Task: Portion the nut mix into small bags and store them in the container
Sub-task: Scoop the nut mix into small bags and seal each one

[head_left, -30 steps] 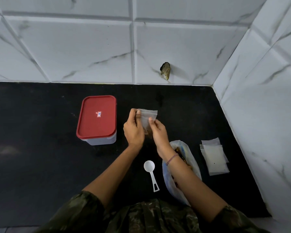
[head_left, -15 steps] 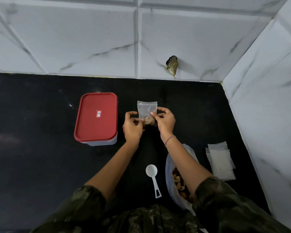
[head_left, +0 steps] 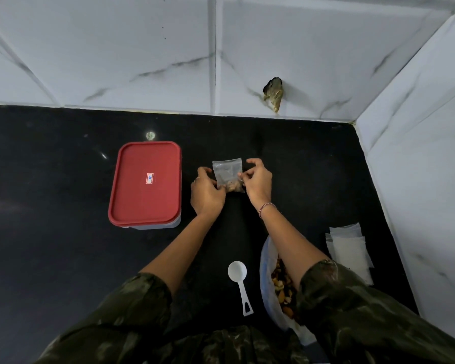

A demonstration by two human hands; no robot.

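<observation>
A black counter [head_left: 63,258] meets white marbled wall tiles [head_left: 116,48], one bearing a ragged dark patch [head_left: 273,93].

Red container lid [head_left: 145,200], small red-bordered white sticker [head_left: 149,178], blue digits, seemingly "61"

Your right forearm [head_left: 286,240] hides part of the nut bag [head_left: 267,261], your left hand [head_left: 206,195] and right hand [head_left: 256,182] cover the lower corners of the small bag [head_left: 227,170], and the lid label [head_left: 149,178] is too small to read.

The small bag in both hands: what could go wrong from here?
The left hand and right hand pinch the small bag low, near the nuts; if its top is unsealed, tipping may spill them. The right forearm lies over the open nut mix bag and could drag it.
</observation>
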